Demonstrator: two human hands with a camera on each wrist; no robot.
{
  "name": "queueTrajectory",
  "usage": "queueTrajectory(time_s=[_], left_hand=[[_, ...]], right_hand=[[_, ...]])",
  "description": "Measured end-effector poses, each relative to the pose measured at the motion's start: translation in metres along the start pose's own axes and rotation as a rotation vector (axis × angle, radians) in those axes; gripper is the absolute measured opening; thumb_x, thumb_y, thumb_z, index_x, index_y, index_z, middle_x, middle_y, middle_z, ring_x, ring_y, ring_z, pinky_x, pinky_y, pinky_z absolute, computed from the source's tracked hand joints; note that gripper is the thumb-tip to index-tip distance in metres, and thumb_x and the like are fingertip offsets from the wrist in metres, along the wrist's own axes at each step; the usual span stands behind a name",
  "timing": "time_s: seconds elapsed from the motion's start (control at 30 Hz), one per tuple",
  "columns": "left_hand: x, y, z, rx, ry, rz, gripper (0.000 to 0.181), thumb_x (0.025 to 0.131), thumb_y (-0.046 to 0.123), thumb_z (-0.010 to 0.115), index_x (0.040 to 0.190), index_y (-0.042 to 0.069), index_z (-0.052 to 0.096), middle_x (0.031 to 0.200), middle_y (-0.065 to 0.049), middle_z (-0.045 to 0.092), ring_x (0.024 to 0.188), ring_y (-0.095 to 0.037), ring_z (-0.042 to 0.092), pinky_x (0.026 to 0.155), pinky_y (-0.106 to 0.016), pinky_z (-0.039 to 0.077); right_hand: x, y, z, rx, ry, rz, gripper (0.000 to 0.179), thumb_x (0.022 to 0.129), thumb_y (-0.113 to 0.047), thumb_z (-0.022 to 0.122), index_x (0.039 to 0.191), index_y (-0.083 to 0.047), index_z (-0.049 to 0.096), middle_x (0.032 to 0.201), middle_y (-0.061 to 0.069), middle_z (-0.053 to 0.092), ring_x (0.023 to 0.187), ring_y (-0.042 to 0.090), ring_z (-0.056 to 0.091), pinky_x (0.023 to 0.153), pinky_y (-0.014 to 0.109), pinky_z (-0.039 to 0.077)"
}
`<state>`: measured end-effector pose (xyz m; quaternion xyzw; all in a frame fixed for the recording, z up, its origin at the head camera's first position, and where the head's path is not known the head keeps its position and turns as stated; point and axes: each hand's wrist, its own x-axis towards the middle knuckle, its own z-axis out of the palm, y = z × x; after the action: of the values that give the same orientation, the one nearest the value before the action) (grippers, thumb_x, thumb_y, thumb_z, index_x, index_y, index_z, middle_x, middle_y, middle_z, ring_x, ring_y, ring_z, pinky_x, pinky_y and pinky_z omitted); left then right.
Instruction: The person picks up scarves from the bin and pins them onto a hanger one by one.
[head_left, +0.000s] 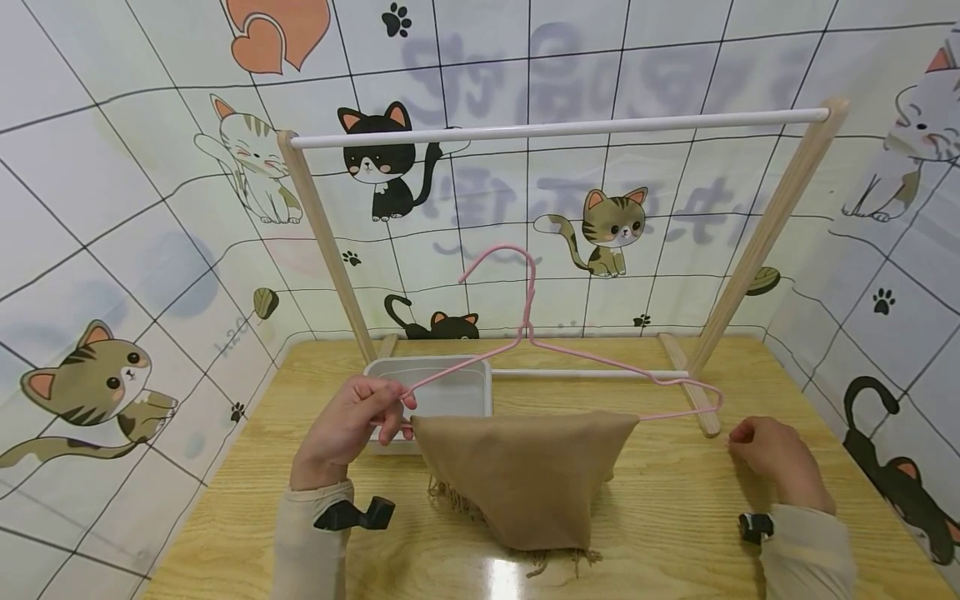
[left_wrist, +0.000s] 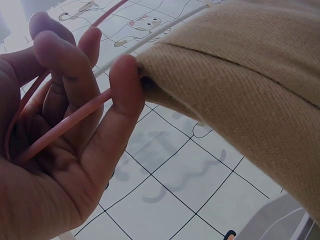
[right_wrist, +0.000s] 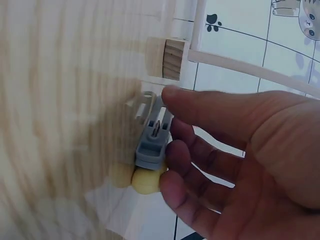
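A pink clothes hanger is held up over the table, its hook at the top. Across its lower bar hangs a tan fringed scarf, whose folded edge fills much of the left wrist view. My left hand grips the hanger's left corner, fingers curled around the pink wire. Low over the table at the right is my right hand. In the right wrist view its thumb and fingertips are at a grey clothes clip with a yellow rounded end; the head view hides this clip behind the hand.
Behind the hanger stands a wooden rack with a white top rail and a white lower rail. A grey-white tray sits at the back left of the wooden table. Cat-patterned walls enclose the table.
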<state>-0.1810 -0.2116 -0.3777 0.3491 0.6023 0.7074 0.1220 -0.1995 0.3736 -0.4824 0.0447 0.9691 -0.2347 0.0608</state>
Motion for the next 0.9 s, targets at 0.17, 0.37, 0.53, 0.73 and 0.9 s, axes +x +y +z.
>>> queueTrajectory(time_s=[0.17,0.37,0.53,0.73,0.9], left_hand=[[-0.0002,-0.0003,0.0001,0.022,0.011,-0.011,0.039,0.111,0.010,0.038,0.102,0.014,0.076,0.055,-0.003,0.048,0.058,-0.004,0.059,0.072,-0.029,0.061],[-0.0008,-0.0018,-0.0006,0.039,0.032,-0.037,0.038,0.111,0.012,0.039,0.101,0.016,0.076,0.056,0.002,0.051,0.057,-0.004,0.057,0.072,-0.028,0.060],[-0.0013,-0.0007,-0.0002,0.029,0.044,-0.058,0.037,0.111,0.014,0.040,0.100,0.016,0.076,0.056,0.004,0.053,0.058,-0.005,0.059,0.073,-0.028,0.061],[-0.0005,-0.0001,0.0000,0.037,0.037,-0.055,0.039,0.111,0.012,0.038,0.101,0.016,0.076,0.055,0.000,0.051,0.060,-0.007,0.062,0.073,-0.029,0.061],[-0.0006,-0.0009,-0.0003,0.025,0.036,-0.062,0.038,0.111,0.013,0.039,0.101,0.015,0.076,0.057,0.004,0.053,0.058,-0.005,0.059,0.073,-0.029,0.061]], right_hand=[[0.0012,0.0031,0.0021,-0.023,0.066,-0.037,0.017,0.092,-0.009,0.065,0.098,0.007,0.065,0.089,0.020,0.066,0.081,0.034,0.062,0.068,0.047,0.048],[0.0019,0.0030,0.0054,-0.017,0.110,0.002,0.021,0.090,-0.008,0.066,0.101,0.011,0.063,0.092,0.026,0.066,0.083,0.040,0.062,0.069,0.051,0.048],[0.0008,-0.0009,0.0041,-0.013,0.111,0.035,0.024,0.090,-0.007,0.066,0.104,0.012,0.062,0.093,0.026,0.066,0.084,0.040,0.062,0.068,0.049,0.047],[-0.0015,-0.0037,0.0016,-0.030,0.060,0.054,0.028,0.094,-0.011,0.062,0.108,0.013,0.063,0.097,0.028,0.065,0.086,0.042,0.062,0.070,0.053,0.049],[-0.0026,-0.0057,-0.0005,-0.023,0.045,0.092,0.030,0.096,-0.016,0.058,0.108,0.010,0.066,0.098,0.027,0.066,0.086,0.040,0.062,0.067,0.050,0.049]])
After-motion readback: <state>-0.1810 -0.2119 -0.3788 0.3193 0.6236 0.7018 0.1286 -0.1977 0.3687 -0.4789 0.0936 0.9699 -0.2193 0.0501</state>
